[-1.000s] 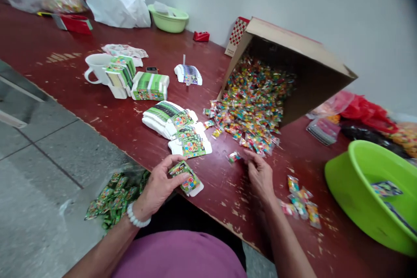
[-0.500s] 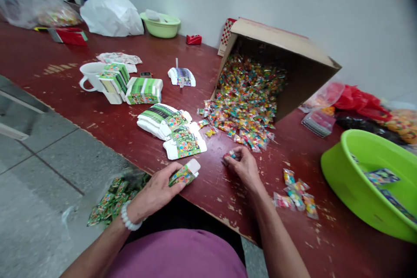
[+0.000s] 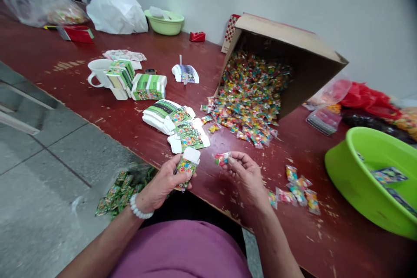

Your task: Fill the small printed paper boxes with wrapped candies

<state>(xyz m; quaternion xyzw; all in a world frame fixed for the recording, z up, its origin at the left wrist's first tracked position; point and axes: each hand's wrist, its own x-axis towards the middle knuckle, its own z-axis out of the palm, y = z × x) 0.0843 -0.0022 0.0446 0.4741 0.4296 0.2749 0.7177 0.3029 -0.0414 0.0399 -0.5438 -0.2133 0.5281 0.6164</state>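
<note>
Now, at lower centre, the left hand (image 3: pixel 163 184) is turning a small green carton (image 3: pixel 185 169) so its white flap (image 3: pixel 191 154) is pointing up the frame, the grip closing around the sides. Just right, a candy packet (image 3: pixel 221 159) is rising off the bench (image 3: pixel 221 195), the right hand (image 3: pixel 246 178) pinching its end. Carton and packet are near but apart, so the picking-up seems done. Farther right, loose packets (image 3: pixel 297 193) are lying.

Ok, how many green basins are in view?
2: a bright green basin at the right, cut off by the frame, and a pale green basin at the back, beside the white bag.
</note>
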